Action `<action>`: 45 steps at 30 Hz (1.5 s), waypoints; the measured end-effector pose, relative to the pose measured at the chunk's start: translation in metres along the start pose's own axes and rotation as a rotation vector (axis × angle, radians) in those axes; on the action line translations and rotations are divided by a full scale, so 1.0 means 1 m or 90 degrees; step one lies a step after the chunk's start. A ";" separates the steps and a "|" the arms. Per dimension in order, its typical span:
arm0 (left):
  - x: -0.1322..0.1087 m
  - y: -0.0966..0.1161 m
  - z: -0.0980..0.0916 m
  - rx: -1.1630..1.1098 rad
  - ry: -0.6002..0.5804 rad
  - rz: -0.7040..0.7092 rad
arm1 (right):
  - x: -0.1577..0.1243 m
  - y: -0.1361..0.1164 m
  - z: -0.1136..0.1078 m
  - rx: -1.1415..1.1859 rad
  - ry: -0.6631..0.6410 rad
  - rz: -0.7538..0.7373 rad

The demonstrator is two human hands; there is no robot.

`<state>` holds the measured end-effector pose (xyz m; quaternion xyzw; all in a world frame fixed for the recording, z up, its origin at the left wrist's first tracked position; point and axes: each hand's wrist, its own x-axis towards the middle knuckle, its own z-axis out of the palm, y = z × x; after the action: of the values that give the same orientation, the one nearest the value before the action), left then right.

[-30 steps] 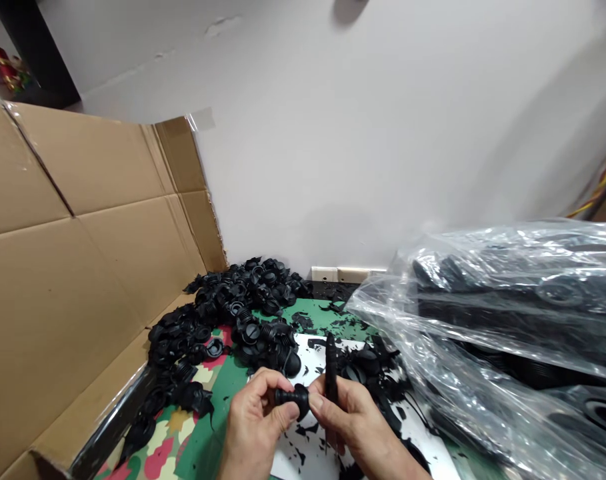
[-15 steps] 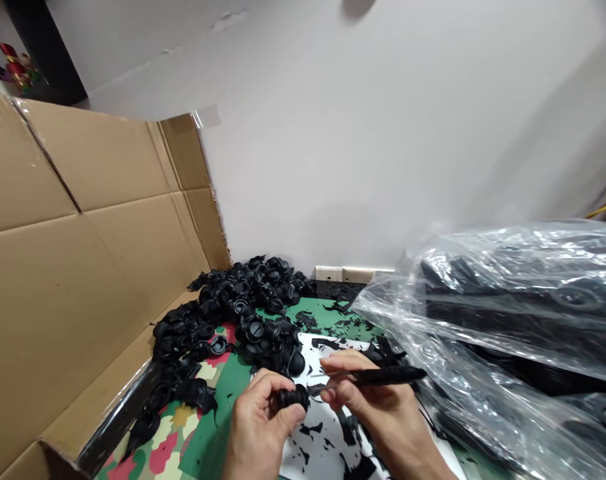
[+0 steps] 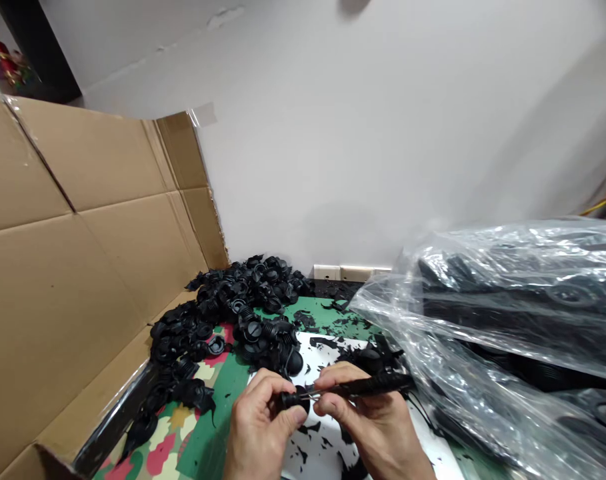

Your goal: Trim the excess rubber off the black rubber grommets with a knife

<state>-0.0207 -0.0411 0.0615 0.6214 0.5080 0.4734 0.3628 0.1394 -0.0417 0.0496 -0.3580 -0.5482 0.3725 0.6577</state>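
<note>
My left hand (image 3: 263, 420) pinches a small black ribbed rubber piece (image 3: 289, 399) between thumb and fingers, over a white sheet (image 3: 315, 433). My right hand (image 3: 365, 413) grips a slim black-handled tool (image 3: 377, 385) with thin metal tips, like tweezers or snips; I cannot tell which. Its tips lie at the right side of the rubber piece, touching or just over it. Both hands are close together. Behind my left hand lies a large heap of similar black ribbed pieces (image 3: 243, 307), many with ragged flaps.
A cardboard wall (image 3: 127, 233) stands at the left. Clear plastic bags (image 3: 483, 320) holding black parts fill the right side. Black scraps (image 3: 327, 443) litter the white sheet and the green mat (image 3: 313, 312). A white wall (image 3: 383, 133) with a socket strip (image 3: 327, 273) rises behind.
My right hand has moved slightly left, bringing the tool's tips from beside the rubber piece onto or over it. The tips look closer together. My left hand stays in place.
</note>
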 end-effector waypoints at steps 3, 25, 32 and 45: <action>-0.001 -0.003 0.002 0.000 -0.010 -0.001 | -0.002 -0.001 -0.001 -0.063 -0.049 -0.083; -0.005 -0.003 -0.001 -0.015 0.029 -0.015 | 0.004 -0.001 -0.005 0.128 -0.060 0.139; -0.006 -0.001 0.000 0.029 0.007 -0.008 | -0.001 -0.001 -0.002 0.077 -0.054 0.095; -0.005 -0.004 0.003 0.061 0.000 0.005 | -0.006 -0.001 0.002 -0.042 -0.069 -0.078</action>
<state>-0.0189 -0.0454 0.0562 0.6402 0.5275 0.4498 0.3309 0.1368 -0.0471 0.0483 -0.3244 -0.6159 0.3323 0.6364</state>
